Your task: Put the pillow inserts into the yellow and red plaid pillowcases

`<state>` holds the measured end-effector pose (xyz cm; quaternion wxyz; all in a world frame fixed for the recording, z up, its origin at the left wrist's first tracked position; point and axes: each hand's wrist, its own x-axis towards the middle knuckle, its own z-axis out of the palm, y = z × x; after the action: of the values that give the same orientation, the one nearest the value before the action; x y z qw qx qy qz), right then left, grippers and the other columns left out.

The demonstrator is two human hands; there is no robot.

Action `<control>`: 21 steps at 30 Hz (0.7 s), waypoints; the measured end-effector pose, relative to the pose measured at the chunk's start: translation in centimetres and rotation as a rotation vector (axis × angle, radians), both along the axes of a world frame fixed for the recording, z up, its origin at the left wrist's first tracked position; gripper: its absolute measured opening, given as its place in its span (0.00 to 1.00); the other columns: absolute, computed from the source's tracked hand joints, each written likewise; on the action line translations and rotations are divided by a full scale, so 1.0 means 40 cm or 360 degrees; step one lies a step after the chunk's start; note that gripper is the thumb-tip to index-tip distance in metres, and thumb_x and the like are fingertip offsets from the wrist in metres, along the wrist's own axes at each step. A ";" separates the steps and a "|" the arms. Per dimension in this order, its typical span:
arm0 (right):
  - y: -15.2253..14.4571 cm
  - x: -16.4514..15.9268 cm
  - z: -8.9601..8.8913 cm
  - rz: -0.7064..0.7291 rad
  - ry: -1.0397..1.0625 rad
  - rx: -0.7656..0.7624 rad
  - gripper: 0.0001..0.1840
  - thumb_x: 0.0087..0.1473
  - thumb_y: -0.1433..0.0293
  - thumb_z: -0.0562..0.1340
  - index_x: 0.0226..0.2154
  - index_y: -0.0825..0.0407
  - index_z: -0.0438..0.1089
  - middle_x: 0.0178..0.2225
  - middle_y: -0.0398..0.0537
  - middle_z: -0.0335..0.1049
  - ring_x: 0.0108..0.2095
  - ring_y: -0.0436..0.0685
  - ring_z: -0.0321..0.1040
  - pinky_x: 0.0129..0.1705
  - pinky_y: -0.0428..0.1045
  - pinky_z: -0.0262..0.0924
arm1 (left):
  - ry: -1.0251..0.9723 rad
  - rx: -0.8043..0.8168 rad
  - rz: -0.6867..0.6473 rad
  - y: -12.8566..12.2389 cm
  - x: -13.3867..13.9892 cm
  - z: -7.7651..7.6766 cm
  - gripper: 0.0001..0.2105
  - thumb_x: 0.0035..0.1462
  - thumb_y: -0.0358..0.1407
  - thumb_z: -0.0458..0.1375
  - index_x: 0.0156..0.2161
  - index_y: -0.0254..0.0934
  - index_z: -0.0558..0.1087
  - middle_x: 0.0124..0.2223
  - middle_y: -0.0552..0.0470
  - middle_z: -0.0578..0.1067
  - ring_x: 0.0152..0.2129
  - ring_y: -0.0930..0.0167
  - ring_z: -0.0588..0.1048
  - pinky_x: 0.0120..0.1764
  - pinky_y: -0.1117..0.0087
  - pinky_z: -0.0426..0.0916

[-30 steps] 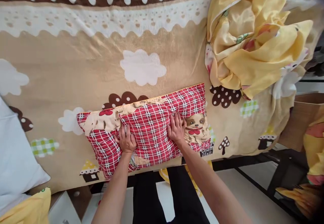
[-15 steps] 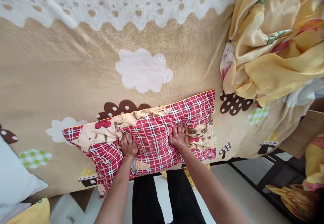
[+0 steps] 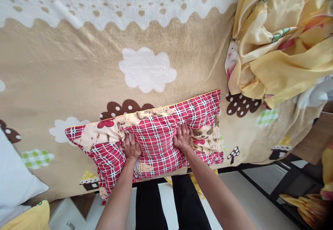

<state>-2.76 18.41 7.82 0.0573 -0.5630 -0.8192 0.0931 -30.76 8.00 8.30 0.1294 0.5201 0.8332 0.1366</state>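
Barely shifted since a moment ago, both hands, left hand (image 3: pixel 131 147) and right hand (image 3: pixel 182 137), keep their grip clenched on the plaid pillow (image 3: pixel 156 140) at the bed's (image 3: pixel 78 77) near edge, its cover on but rumpled.

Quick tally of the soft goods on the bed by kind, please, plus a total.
Red plaid pillow, gripped by the left hand and right hand: 1
White pillow: 1
Tan patterned blanket, spread over the bed: 1
Crumpled yellow sheet: 1
Total: 4
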 end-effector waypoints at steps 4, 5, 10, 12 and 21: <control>0.024 -0.024 0.018 0.0006 0.0109 0.0093 0.34 0.57 0.63 0.51 0.66 0.50 0.54 0.65 0.58 0.55 0.64 0.68 0.49 0.62 0.66 0.40 | -0.0061 -0.0028 0.0050 0.015 -0.002 0.004 0.30 0.61 0.50 0.39 0.53 0.31 0.72 0.57 0.30 0.70 0.60 0.52 0.60 0.62 0.42 0.26; 0.033 -0.030 0.026 0.0014 0.0110 0.0124 0.35 0.57 0.63 0.51 0.66 0.51 0.52 0.65 0.58 0.54 0.65 0.68 0.50 0.62 0.65 0.39 | -0.0068 -0.0021 0.0054 0.020 -0.003 0.006 0.30 0.61 0.50 0.39 0.53 0.31 0.72 0.57 0.30 0.69 0.60 0.52 0.60 0.62 0.42 0.26; 0.066 -0.023 0.076 0.0090 0.0100 0.0105 0.35 0.59 0.63 0.51 0.68 0.50 0.51 0.66 0.57 0.56 0.65 0.67 0.52 0.63 0.62 0.40 | -0.0078 0.0019 0.0094 0.045 -0.008 0.021 0.31 0.62 0.51 0.39 0.56 0.30 0.70 0.61 0.30 0.66 0.62 0.53 0.58 0.63 0.43 0.28; 0.072 0.007 0.090 0.0182 0.0091 0.0028 0.34 0.59 0.63 0.52 0.67 0.49 0.53 0.65 0.56 0.58 0.64 0.66 0.54 0.63 0.61 0.40 | -0.0075 0.0042 0.0089 0.054 -0.011 0.025 0.31 0.62 0.50 0.39 0.57 0.30 0.69 0.62 0.30 0.65 0.63 0.53 0.56 0.63 0.43 0.28; 0.037 0.231 0.105 0.0120 -0.0138 -0.0228 0.36 0.63 0.64 0.46 0.71 0.52 0.37 0.68 0.55 0.52 0.67 0.62 0.50 0.66 0.59 0.42 | -0.0069 0.0070 0.0055 0.096 -0.012 0.081 0.29 0.63 0.46 0.40 0.62 0.33 0.64 0.66 0.34 0.60 0.66 0.56 0.52 0.64 0.45 0.30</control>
<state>6.49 19.88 12.02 -0.0222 -0.5378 -0.8328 0.1291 -31.25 11.83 11.54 0.1336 0.5051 0.8359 0.1684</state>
